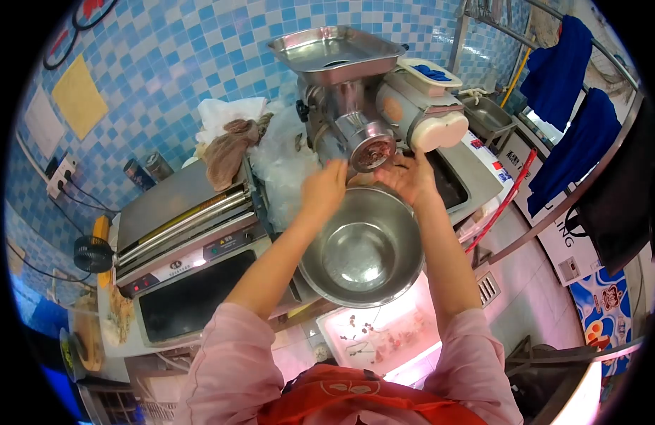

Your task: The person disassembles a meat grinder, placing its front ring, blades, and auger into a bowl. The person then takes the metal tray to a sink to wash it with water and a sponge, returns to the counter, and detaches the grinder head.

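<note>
Crowding the grinder outlet (373,153), right hand (411,177) spread, left hand (326,185) unreadable, we could knock the bowl (363,258) askew.

Two dark blue cloths (577,149) are hanging at right; a yellow sheet (80,89) is clinging to the blue-tiled wall (164,92).

The person's bare left hand (324,187) is beside the round, silver metal outlet (375,151) of a grinder, its fingers bent; the right hand (411,178) is half-open just below the outlet's other side. Reddish bits show in the outlet's face. Below both hands is a wide, round, shiny steel bowl (402,248). A shallow rectangular steel tray (334,48) tops the grinder, and clear crumpled plastic (279,159) lies near the left hand.
</note>
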Tool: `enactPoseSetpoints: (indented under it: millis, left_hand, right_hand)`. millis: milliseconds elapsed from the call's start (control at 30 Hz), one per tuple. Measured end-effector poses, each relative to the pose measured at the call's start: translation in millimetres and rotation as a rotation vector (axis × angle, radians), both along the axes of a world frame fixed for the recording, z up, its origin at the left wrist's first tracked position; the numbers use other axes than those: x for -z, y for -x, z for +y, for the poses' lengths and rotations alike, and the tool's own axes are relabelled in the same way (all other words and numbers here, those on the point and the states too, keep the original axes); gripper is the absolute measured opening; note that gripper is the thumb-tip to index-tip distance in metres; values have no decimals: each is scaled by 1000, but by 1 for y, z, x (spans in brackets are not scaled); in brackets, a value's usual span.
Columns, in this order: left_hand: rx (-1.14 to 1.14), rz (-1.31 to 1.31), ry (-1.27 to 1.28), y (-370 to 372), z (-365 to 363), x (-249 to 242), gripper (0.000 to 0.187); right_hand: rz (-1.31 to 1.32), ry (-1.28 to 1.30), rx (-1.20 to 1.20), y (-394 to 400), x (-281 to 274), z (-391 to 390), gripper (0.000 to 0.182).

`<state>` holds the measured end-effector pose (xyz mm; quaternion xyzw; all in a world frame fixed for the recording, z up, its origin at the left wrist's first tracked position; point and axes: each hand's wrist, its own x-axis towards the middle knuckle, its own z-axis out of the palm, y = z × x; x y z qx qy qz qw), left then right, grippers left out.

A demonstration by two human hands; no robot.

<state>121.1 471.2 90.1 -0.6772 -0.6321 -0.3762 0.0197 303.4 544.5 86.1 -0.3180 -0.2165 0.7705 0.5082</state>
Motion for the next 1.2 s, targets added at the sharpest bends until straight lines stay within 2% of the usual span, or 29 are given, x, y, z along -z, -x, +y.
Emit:
enactPoseSetpoints:
  millis: [100,200,267,300,400,467,533,633,667,700,767,867,967,1000,1033,1067,1133,1167,1200]
  left_hand:
    - [-86,185,323,12,-3,-2,23]
    - [-81,-73,-301,0,8,-62,23]
    - [2,187,-273,-20,24,-81,24]
    - [41,315,-256,-24,27,-83,25]
    - [-12,271,-145,-18,18,-67,29]
    - [-105,109,-44,-10,7,-30,31]
    - [-48,129,251,12,2,21,33]
    - [-241,-75,161,27,-2,7,32]
    - [-169,-145,-11,20,1,-10,32]
    - [-99,-216,-181,5,0,-47,31]
    - [-22,15,-247,-19,14,-71,29]
    - [-62,178,-110,-23,19,-69,31]
    - [-139,-93,12,-19,2,-31,29]
    - [-95,-159,129,-9,11,-11,28]
    - [-51,-227,253,6,22,17,28]
    - [-7,-295,377,13,27,32,27]
    - [-134,-278,135,7,8,-6,24]
    - [-193,-266,11,5,3,-23,22]
    - [-98,-205,-261,0,14,-31,23]
  right_hand:
    - [126,57,-154,5,-2,-10,77]
    - [144,-38,-222,16,-6,-14,73]
    - [126,-168,-199,21,-2,-13,71]
    - [108,-106,-206,20,-8,-15,68]
    - [90,36,-263,19,-6,-16,66]
    - [102,70,-261,21,-4,-15,66]
    - [130,29,-247,21,1,-9,66]
    - [175,-64,-213,18,7,-6,64]
    - [160,-45,-222,19,3,-10,63]
    - [145,-26,-233,21,-1,-13,62]
    - [159,-51,-195,26,-5,-17,60]
    - [191,-69,-168,27,0,-12,59]
    - [168,-150,-59,22,-8,-13,60]
    - [145,-193,-7,18,-14,-12,61]
    - [119,-194,94,9,5,9,65]
    - [102,-168,74,10,3,3,65]
    - [73,-129,39,12,-10,-13,67]
    - [132,-115,-76,13,8,-2,69]
    - [126,-96,-152,15,8,-7,70]
